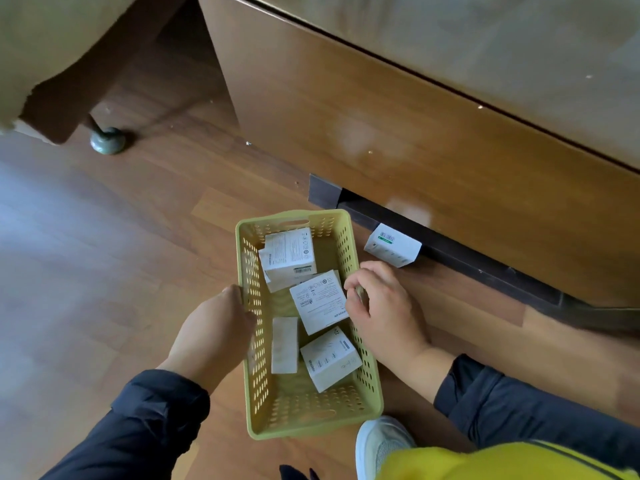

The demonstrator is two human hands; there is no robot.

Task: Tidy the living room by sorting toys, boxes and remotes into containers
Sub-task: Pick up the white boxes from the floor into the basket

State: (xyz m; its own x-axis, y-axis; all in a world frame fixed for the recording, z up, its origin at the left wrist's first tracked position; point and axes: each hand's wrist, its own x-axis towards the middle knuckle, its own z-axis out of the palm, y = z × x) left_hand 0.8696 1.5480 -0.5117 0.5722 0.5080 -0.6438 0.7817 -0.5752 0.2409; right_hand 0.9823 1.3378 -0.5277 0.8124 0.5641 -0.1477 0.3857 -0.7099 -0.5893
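Observation:
A pale yellow perforated basket (367,379) rests on the wooden floor and holds several small white boxes (318,301). My left hand (211,334) grips the basket's left wall near the middle. Over the right rim, my right hand (384,310) curls its fingers beside one of the boxes; whether it grips the rim is unclear. One more white box (393,244) lies on the floor just beyond the basket, against the dark base of the wooden cabinet.
A large wooden cabinet (398,126) fills the upper right, with a dark plinth (485,265) along its bottom. A sofa corner with a round metal foot (105,140) stands at the upper left. My white shoe (381,441) is beside the basket's near end.

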